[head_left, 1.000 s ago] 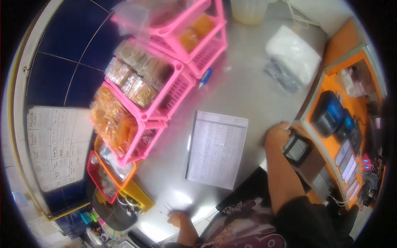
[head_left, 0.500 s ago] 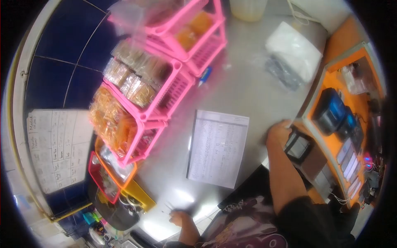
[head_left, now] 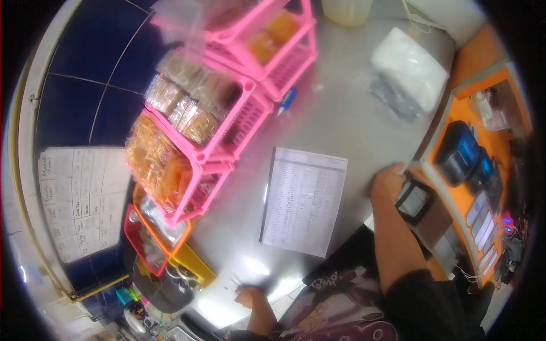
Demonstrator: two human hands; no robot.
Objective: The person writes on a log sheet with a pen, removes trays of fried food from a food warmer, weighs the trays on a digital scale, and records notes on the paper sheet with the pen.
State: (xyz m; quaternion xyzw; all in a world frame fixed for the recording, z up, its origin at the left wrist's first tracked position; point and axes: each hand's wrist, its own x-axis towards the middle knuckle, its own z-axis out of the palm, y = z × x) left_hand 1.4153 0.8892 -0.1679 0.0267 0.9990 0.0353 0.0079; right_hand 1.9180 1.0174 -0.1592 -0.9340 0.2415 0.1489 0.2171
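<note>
Low on the left, my left hand (head_left: 244,296) is closed, with a thin, pen-like thing (head_left: 234,282) sticking out from its fingers; blur hides exactly what it is. My right hand (head_left: 389,181) reaches to the counter's right side, its fingertips by the corner of an orange shelf unit (head_left: 424,170). Whether those fingers grip the edge or just rest there is not visible. Between the hands, a printed sheet (head_left: 304,202) with a table of rows lies flat on the metal counter (head_left: 335,108), apart from both.
Pink baskets (head_left: 244,128) full of small packets line the left side. Below them are an orange tray (head_left: 183,236), a red tray (head_left: 149,258) and a yellow container (head_left: 199,267). A blue marker (head_left: 287,101), a white plastic bag (head_left: 409,68) and a tub (head_left: 347,11) sit further back.
The whole view has shifted slightly. Both hands keep nearly the same places against the counter, and the sheet has not moved on it.
</note>
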